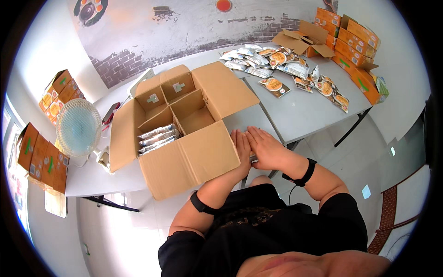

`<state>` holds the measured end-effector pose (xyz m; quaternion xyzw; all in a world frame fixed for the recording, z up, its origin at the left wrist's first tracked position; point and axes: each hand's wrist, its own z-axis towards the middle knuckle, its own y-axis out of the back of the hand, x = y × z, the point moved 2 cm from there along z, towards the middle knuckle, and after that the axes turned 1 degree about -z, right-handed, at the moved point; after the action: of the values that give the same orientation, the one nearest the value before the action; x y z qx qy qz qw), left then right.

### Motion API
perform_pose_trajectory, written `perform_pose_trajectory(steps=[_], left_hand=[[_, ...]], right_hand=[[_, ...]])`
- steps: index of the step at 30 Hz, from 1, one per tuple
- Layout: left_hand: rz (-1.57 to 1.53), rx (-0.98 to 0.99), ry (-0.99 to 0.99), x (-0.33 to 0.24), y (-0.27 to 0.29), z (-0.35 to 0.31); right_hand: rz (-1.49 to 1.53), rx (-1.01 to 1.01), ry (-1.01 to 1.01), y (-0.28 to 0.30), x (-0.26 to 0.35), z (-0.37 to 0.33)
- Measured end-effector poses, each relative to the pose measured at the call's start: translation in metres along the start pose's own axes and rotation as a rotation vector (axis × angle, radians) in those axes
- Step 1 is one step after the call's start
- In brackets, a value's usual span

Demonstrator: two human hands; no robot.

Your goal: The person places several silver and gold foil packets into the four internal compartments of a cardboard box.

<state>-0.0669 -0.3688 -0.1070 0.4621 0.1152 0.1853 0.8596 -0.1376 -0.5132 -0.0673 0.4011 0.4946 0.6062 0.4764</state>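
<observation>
My left hand (241, 151) and my right hand (267, 148) lie side by side at the table's near edge, just right of a large open carton (194, 161). Their fingers are stretched out flat and nearly touch at the tips. A sliver of something silvery shows beneath them, mostly covered, so its kind cannot be told. Cardboard dividers (177, 108) split the carton into compartments. Several silver packets (159, 138) stand on edge in its near left compartment; the other compartments show bare cardboard.
Food packets (277, 60) are heaped on the right table, with one packet (274, 86) lying apart. Orange boxes (355, 46) are stacked at the far right, beside an open carton (307, 39). A fan (78, 127) and more orange boxes (44, 159) stand left.
</observation>
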Motion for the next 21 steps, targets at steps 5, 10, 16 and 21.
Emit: perform_pose_trajectory(steps=[5,10,16,21], left_hand=[[0.061,-0.043,-0.069,0.003,0.01,-0.002],[0.039,0.016,-0.045,0.006,0.001,-0.007],[-0.024,-0.077,-0.035,0.005,0.009,-0.011],[-0.115,-0.019,-0.02,0.002,0.019,-0.017]], right_hand=[[0.038,-0.075,-0.004,-0.01,-0.002,-0.002],[0.043,-0.101,-0.026,-0.01,0.001,-0.002],[0.099,-0.097,-0.091,-0.006,0.009,-0.01],[0.022,-0.081,-0.146,-0.008,0.014,-0.026]])
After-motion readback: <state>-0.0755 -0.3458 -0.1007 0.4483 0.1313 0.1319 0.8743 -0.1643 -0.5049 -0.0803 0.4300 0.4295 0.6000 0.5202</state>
